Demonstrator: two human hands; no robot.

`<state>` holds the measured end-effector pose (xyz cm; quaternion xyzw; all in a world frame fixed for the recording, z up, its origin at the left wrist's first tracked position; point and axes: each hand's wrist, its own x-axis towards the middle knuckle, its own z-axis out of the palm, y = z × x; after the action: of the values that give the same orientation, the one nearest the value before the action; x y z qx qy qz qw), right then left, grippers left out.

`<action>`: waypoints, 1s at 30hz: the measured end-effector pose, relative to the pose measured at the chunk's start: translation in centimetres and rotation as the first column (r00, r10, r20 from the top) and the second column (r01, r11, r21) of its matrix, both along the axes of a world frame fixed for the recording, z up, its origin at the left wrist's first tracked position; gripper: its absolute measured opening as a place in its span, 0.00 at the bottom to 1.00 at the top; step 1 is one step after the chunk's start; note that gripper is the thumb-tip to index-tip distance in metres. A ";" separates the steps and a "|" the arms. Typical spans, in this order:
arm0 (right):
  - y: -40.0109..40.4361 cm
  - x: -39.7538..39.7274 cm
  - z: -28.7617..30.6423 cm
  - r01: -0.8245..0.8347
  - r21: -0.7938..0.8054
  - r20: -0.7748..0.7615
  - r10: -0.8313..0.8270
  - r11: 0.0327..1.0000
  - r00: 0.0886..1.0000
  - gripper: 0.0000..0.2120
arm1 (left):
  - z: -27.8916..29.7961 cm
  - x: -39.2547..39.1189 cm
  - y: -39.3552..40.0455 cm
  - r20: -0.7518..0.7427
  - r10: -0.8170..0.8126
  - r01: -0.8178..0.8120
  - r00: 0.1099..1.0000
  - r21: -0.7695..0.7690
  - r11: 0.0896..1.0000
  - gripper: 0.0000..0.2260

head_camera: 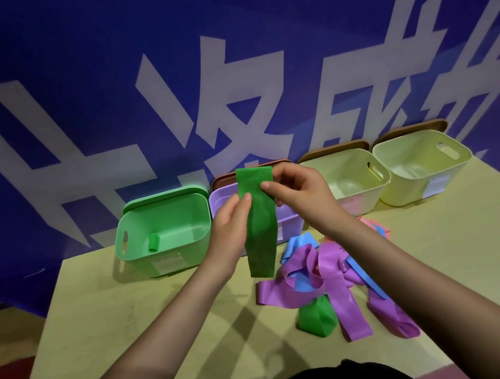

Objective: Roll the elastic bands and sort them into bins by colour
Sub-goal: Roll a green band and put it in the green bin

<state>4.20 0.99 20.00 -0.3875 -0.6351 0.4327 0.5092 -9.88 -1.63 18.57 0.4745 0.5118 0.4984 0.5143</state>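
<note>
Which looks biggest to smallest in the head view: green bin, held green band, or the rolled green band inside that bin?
1. green bin
2. held green band, though nearer the camera
3. rolled green band

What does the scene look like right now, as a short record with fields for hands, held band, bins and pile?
hands: left hand and right hand both pinch the held band near its top
held band: green band, flat, hanging unrolled above the table
bins: green bin holds one rolled green band; purple bin is partly hidden by the hands; two pale yellow bins stand to the right
pile: purple bands, blue bands, a pink band and another green band, tangled and unrolled
</note>
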 end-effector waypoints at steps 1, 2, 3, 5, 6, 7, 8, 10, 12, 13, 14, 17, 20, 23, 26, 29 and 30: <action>0.0 0.1 0.0 0.002 0.009 0.013 -0.002 1.000 1.000 0.12 | -0.1 0.2 0.1 0.027 0.017 -0.017 0.999 -0.018 1.000 0.12; -0.1 0.1 -0.1 0.005 0.023 0.028 -0.005 1.000 1.000 0.12 | -0.1 0.2 0.1 0.058 0.032 -0.030 0.998 -0.039 0.999 0.13; -0.1 0.2 -0.2 0.009 0.038 0.041 -0.010 0.999 0.999 0.11 | -0.2 0.2 0.2 0.085 0.044 -0.039 0.995 -0.059 0.998 0.13; -0.2 0.4 -0.4 0.011 0.069 0.073 -0.016 0.998 0.997 0.12 | -0.2 0.3 0.3 0.131 0.051 -0.040 0.990 -0.083 0.996 0.13; -0.2 0.5 -0.3 0.004 0.089 0.100 -0.013 0.996 0.995 0.13 | -0.2 0.2 0.3 0.151 0.048 -0.034 0.987 -0.094 0.995 0.13; -0.1 0.7 -0.2 -0.003 0.115 0.135 -0.012 0.993 0.991 0.13 | -0.1 0.3 0.3 0.171 0.045 -0.027 0.984 -0.102 0.994 0.13; -0.1 0.8 -0.1 -0.013 0.146 0.172 -0.013 0.989 0.985 0.12 | -0.1 0.4 0.4 0.192 0.041 -0.020 0.980 -0.109 0.994 0.13; 0.1 1.2 0.0 -0.028 0.226 0.245 -0.029 0.974 0.969 0.11 | 0.0 0.5 0.4 0.249 0.025 0.006 0.968 -0.122 0.992 0.14; 0.3 1.5 0.0 -0.047 0.311 0.316 -0.056 0.949 0.947 0.10 | 0.2 0.6 0.5 0.299 0.000 0.043 0.954 -0.136 0.990 0.15; 0.3 1.7 0.0 -0.055 0.345 0.344 -0.071 0.937 0.936 0.09 | 0.3 0.6 0.5 0.314 -0.019 0.065 0.949 -0.138 0.988 0.17; 0.4 1.8 -0.1 -0.061 0.374 0.365 -0.086 0.926 0.927 0.09 | 0.3 0.6 0.5 0.331 -0.038 0.087 0.943 -0.135 0.987 0.18; 0.7 2.1 -0.1 -0.064 0.414 0.394 -0.115 0.908 0.912 0.09 | 0.0 0.6 0.6 0.397 -0.079 0.143 0.914 -0.136 0.980 0.24; 0.6 2.2 -0.2 -0.059 0.382 0.382 -0.100 0.922 0.919 0.09 | -0.2 0.4 0.6 0.408 -0.078 0.155 0.909 -0.160 0.975 0.29; 0.2 2.1 -0.4 -0.045 0.340 0.353 -0.083 0.939 0.932 0.09 | -0.1 0.5 0.4 0.362 -0.086 0.149 0.928 -0.148 0.978 0.26; 0.1 2.0 -0.4 -0.029 0.335 0.335 -0.090 0.942 0.938 0.09 | 0.3 0.7 0.2 0.282 -0.089 0.133 0.955 -0.140 0.981 0.20; 0.1 1.9 -0.4 -0.022 0.290 0.301 -0.070 0.957 0.951 0.09 | 0.2 0.7 0.3 0.229 -0.056 0.087 0.972 -0.128 0.988 0.18; 0.0 1.8 -0.4 -0.014 0.257 0.269 -0.057 0.966 0.962 0.10 | 0.2 0.7 0.4 0.215 -0.039 0.066 0.976 -0.121 0.990 0.16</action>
<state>5.97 1.02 19.57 -0.3813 -0.7458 0.2834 0.4671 -9.19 -1.27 18.77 0.3981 0.4720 0.4986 0.6084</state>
